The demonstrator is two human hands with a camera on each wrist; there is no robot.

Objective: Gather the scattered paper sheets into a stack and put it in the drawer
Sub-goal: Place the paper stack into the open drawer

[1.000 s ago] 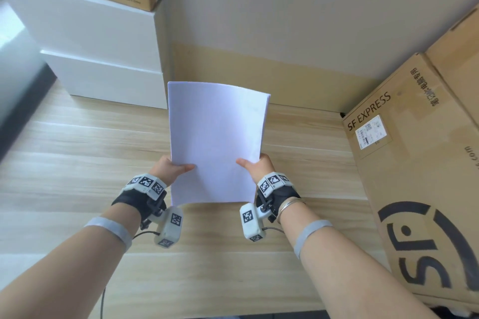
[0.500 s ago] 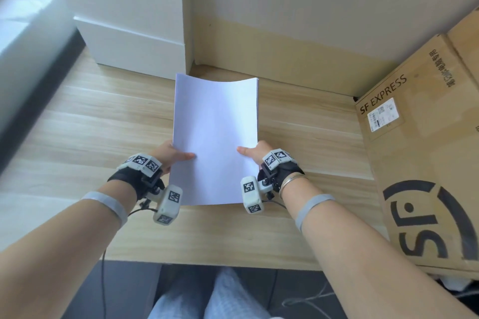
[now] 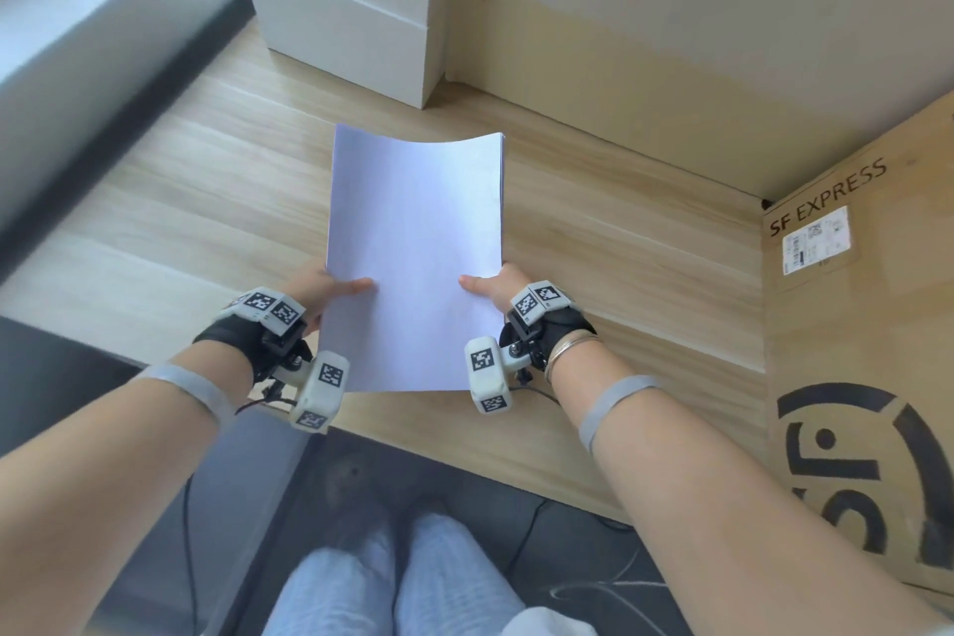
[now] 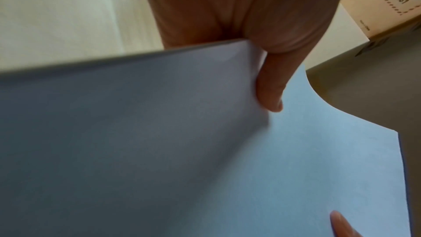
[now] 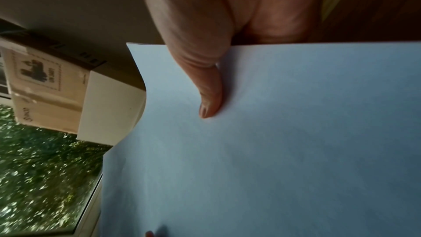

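A stack of white paper sheets (image 3: pixel 415 258) is held above the wooden desk (image 3: pixel 619 263), its far edge bowed. My left hand (image 3: pixel 330 292) pinches the stack's left edge, thumb on top, other fingers hidden beneath. My right hand (image 3: pixel 490 287) pinches the right edge the same way. In the left wrist view the thumb (image 4: pixel 271 95) presses on the paper stack (image 4: pixel 182 159). In the right wrist view the thumb (image 5: pixel 209 96) lies on the top of the paper stack (image 5: pixel 273 141). No drawer is in view.
White boxes (image 3: pixel 351 5) stand at the back left of the desk. A big SF EXPRESS cardboard box (image 3: pixel 857 351) fills the right side. The desk's front edge (image 3: pixel 439 455) is just under my wrists, with my knees (image 3: pixel 402 578) below. A wall (image 3: pixel 671 41) closes the back.
The stack, held in both hands, has come back toward me to the desk's front edge. The view has tilted down, showing the floor and my knees.
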